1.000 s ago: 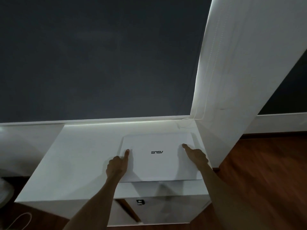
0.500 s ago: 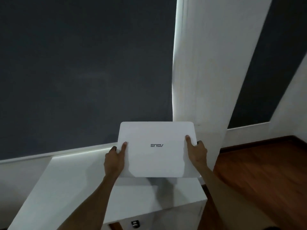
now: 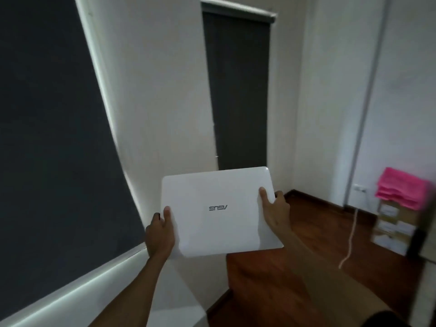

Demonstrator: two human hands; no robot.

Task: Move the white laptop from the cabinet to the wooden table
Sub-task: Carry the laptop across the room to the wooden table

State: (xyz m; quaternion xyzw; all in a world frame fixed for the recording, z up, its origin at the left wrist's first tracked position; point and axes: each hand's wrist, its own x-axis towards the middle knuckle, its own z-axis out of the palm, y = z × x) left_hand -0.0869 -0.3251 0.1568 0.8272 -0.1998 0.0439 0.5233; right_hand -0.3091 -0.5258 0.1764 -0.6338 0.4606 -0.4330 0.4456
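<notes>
I hold the closed white laptop [image 3: 219,211] in the air in front of me, lid up with its dark logo upside down to me. My left hand [image 3: 160,234] grips its left edge, thumb on the lid. My right hand [image 3: 274,211] grips its right edge the same way. A corner of the white cabinet top [image 3: 179,312] shows at the bottom, below the laptop and my left forearm. No wooden table is in view.
A dark roller blind [image 3: 47,138] fills the left, a second one [image 3: 238,90] hangs straight ahead between white walls. Brown wooden floor [image 3: 295,267] spreads to the right. Stacked cardboard boxes [image 3: 391,227] with pink cloth [image 3: 401,190] on top stand far right, a white cable [image 3: 351,237] dangling beside them.
Both hands took hold of the laptop's sides and lifted it off the cabinet. My view has swung to the right, with the laptop carried along and the cabinet sliding out of sight.
</notes>
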